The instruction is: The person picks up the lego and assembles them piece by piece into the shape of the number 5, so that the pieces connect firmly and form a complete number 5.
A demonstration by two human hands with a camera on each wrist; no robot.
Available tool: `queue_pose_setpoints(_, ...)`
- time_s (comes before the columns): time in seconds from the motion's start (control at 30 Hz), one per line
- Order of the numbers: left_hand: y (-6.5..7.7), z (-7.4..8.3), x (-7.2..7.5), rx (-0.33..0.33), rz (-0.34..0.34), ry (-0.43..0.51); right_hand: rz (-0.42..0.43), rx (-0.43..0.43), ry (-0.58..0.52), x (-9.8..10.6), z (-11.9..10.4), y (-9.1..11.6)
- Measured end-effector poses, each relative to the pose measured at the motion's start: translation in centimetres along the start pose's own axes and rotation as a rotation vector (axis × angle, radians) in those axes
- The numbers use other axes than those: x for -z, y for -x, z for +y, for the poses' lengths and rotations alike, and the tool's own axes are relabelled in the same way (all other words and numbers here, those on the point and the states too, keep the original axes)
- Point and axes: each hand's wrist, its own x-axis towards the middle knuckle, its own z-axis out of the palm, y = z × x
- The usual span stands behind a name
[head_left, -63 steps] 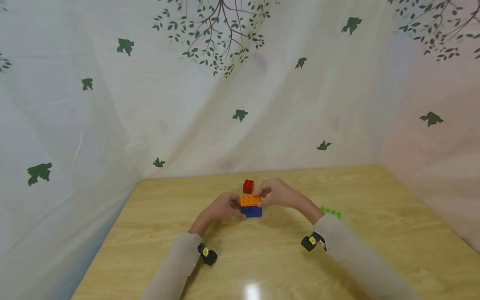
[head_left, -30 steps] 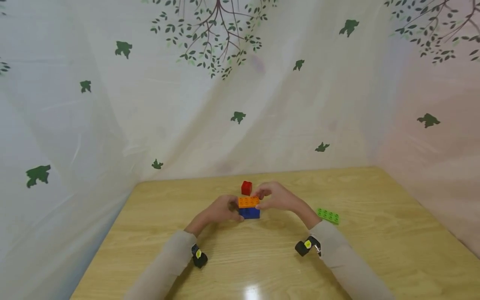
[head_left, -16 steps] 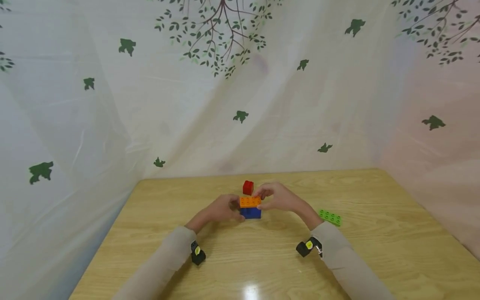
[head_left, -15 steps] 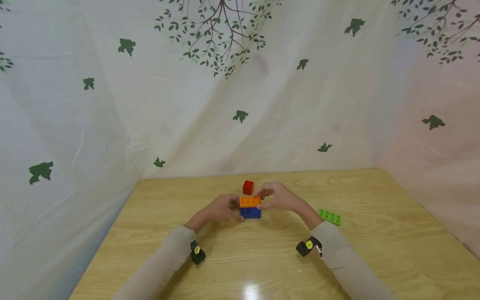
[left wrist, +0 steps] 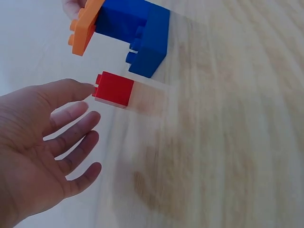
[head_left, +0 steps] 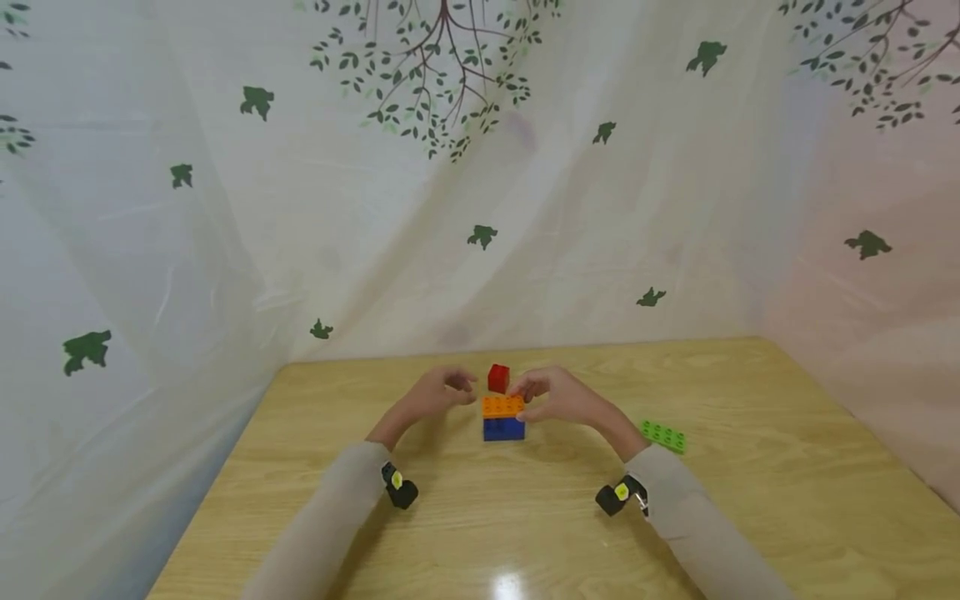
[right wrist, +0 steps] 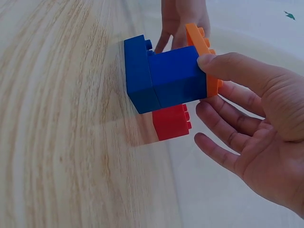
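A stack of toy building bricks stands mid-table: two blue bricks [right wrist: 173,78], one above the other, topped by a flat orange brick [head_left: 501,407]. In the right wrist view, the upper blue brick covers only part of the lower one, and the orange brick overhangs it. My right hand [head_left: 561,397] pinches the orange brick at its right end, thumb in front and fingers behind. To the left of the stack, my left hand [head_left: 435,393] is apart from it, fingers loosely bent around nothing. Its thumb overlaps the studs of a red brick [left wrist: 114,89] in the left wrist view.
That red brick stands just behind the stack. A flat light-green studded brick [head_left: 663,436] lies to the right, beside my right forearm. The wooden table [head_left: 480,517] ends at a pale hanging cloth [head_left: 360,250] printed with leaves.
My left hand has let go of the stack's left side and moved up and to the left. My right hand stays on the orange brick, and the stack keeps its place.
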Motion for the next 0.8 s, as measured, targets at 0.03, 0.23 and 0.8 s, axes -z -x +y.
queue_pose_setpoints(0.03,-0.4,-0.1,0.0,-0.003,0.02,0.018,0.002,-0.002,0.006,0.0,0.0,0.0)
queue_pose_setpoints(0.23,-2.5,-0.5,-0.5,-0.035,0.046,0.118,0.003,-0.009,0.02,-0.1,0.4,0.4)
queue_pose_setpoints(0.8,-4.4,-1.8,-0.4,-0.032,-0.094,0.166,-0.003,0.005,0.025,-0.1,0.2,0.1)
